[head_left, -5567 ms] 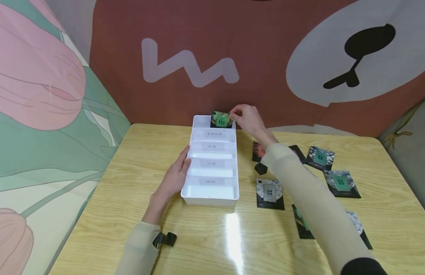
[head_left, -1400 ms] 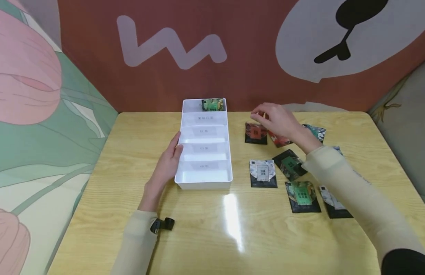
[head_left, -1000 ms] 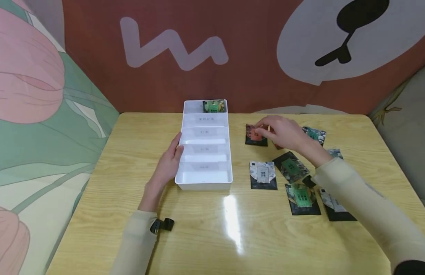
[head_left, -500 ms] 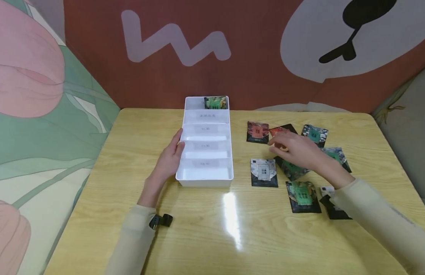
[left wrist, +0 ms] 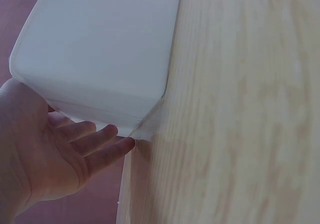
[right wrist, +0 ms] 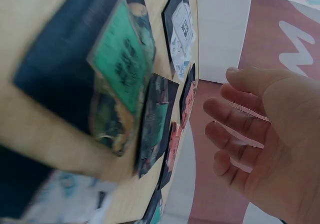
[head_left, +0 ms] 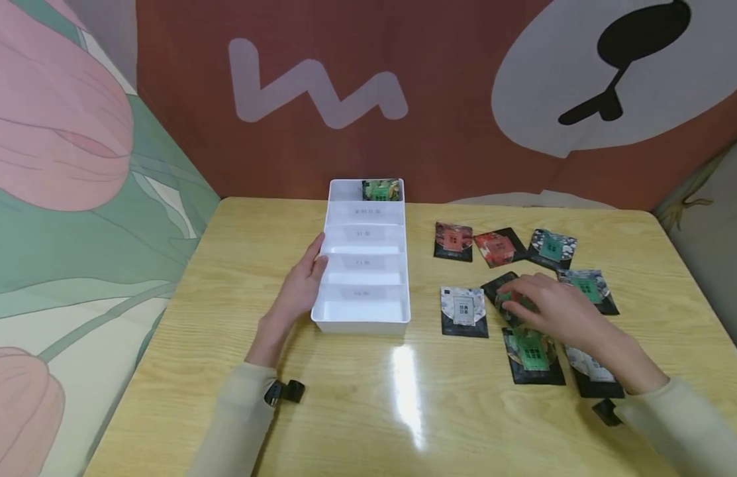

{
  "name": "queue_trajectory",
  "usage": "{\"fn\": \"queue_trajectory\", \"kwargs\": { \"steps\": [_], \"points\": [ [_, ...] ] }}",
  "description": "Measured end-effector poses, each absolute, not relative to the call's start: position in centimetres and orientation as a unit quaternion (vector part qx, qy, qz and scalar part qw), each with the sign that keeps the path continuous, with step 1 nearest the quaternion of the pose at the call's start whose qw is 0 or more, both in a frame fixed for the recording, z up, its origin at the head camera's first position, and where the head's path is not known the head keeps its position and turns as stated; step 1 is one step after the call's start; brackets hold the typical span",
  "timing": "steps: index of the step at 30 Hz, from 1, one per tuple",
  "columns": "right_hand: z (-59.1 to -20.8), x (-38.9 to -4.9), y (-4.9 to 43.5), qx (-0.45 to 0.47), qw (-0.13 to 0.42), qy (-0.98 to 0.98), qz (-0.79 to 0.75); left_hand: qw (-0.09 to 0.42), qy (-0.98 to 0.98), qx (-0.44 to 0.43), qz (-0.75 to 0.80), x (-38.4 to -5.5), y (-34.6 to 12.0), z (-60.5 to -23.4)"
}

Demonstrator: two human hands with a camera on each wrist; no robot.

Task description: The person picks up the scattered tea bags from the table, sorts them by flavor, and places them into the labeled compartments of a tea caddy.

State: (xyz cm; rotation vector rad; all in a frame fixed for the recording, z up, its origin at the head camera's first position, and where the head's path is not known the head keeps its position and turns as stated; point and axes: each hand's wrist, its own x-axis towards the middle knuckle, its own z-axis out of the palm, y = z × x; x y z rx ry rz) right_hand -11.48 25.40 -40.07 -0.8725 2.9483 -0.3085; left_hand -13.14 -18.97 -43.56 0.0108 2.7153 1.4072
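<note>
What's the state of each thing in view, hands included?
White box: upright on the table, top open
Boxed packet: in the far compartment, right side
Two red-labelled packets: on the table
Four green-labelled packets: on the table, at least one partly hidden
Two grey-labelled packets: on the table, one partly hidden
Left hand: resting against the box's left side
Right hand: over the packets, holding nothing

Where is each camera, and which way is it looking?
Head: worn on the person's head, looking forward and down at the box, packets and table; the left hand, right hand and both sleeves show.
Left wrist: worn there, looking past the left hand at the box and table; that hand shows.
Right wrist: worn there, looking across the packets toward the wall; the right hand shows.
Shared: head and left wrist both see the box; head and right wrist both see packets.
</note>
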Motion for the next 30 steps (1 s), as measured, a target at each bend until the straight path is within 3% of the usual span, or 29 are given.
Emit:
{"fn": "queue_trajectory", "kwargs": {
  "steps": [6, 15, 30],
  "points": [
    [-40.7, -9.9, 26.8, -0.274, 0.026, 0.958, -0.084, 0.031, 0.890, 0.010, 0.455, -13.1, -18.7, -43.7],
    [-40.7, -7.7, 28.2, -0.226, 0.068, 0.966, -0.102, 0.035, 0.890, 0.017, 0.455, -13.2, -18.4, -44.0],
    [-41.8, -6.3, 29.2, -0.206, 0.067, 0.970, -0.110, 0.056, 0.892, -0.004, 0.449, -13.2, -19.1, -43.6]
  ]
}}
